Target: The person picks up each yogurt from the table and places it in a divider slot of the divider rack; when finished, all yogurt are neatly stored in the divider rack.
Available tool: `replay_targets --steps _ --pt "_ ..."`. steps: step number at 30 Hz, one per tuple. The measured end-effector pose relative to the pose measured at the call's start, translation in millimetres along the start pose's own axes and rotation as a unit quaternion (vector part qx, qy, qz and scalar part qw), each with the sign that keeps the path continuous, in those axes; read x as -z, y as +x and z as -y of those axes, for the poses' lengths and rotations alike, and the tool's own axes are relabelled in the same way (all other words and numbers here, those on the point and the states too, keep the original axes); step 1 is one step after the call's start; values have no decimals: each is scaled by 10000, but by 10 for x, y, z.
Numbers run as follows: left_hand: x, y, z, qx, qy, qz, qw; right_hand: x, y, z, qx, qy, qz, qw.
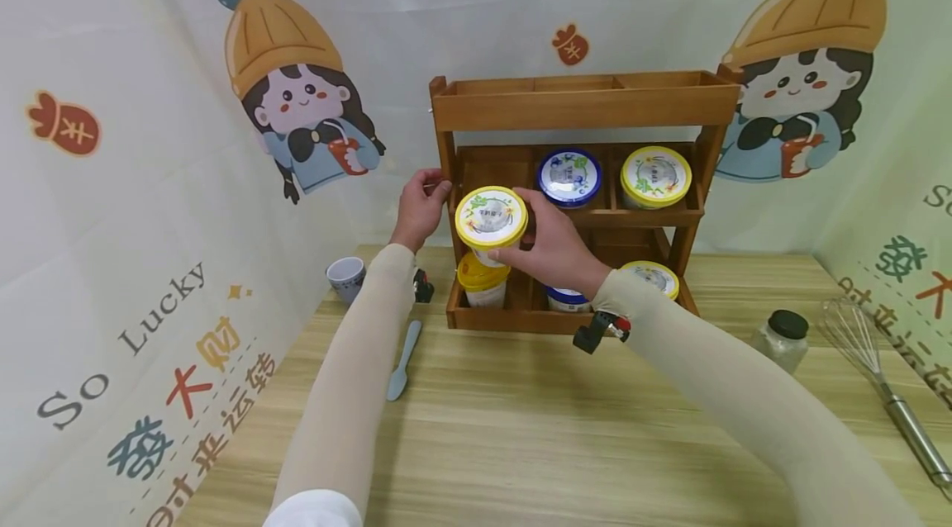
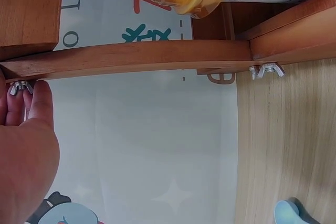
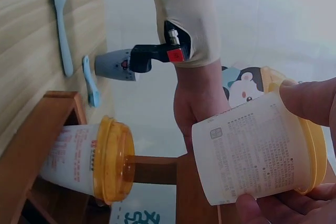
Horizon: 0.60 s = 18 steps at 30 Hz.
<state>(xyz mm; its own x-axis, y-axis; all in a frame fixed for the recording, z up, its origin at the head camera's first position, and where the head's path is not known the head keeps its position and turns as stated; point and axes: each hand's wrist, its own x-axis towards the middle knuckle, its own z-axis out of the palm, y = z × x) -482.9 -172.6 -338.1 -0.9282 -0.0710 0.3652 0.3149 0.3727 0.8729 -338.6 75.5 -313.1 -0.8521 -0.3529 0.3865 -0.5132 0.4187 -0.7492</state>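
My right hand (image 1: 554,242) grips a white tub with a yellow-rimmed lid (image 1: 491,217), lifted in front of the left end of a wooden tiered rack (image 1: 580,110). Fine print covers the tub's side (image 3: 252,153) in the right wrist view. At the rack's left upright, my left hand (image 2: 26,150) has its thumb and fingers around a metal wing nut (image 2: 21,86). Beneath the lifted tub, a cup with a domed yellow lid (image 1: 483,283) stands in the bottom tier. The middle tier holds a blue-lidded tub (image 1: 568,178) and another yellow-lidded tub (image 1: 656,176).
In the bottom tier are a blue-lidded tub (image 1: 568,301) and a yellow-lidded tub (image 1: 658,277), partly behind my right arm. A small patterned cup (image 1: 346,277) and blue spoon (image 1: 404,362) are at left. A black-capped jar (image 1: 783,341) and whisk (image 1: 885,386) lie right.
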Motion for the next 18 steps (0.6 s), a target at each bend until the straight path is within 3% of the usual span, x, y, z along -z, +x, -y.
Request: replay_targets --steps 18 --pt "4 -2 -6 33 -183 79 9998 -50 521 53 -180 59 -658 9977"
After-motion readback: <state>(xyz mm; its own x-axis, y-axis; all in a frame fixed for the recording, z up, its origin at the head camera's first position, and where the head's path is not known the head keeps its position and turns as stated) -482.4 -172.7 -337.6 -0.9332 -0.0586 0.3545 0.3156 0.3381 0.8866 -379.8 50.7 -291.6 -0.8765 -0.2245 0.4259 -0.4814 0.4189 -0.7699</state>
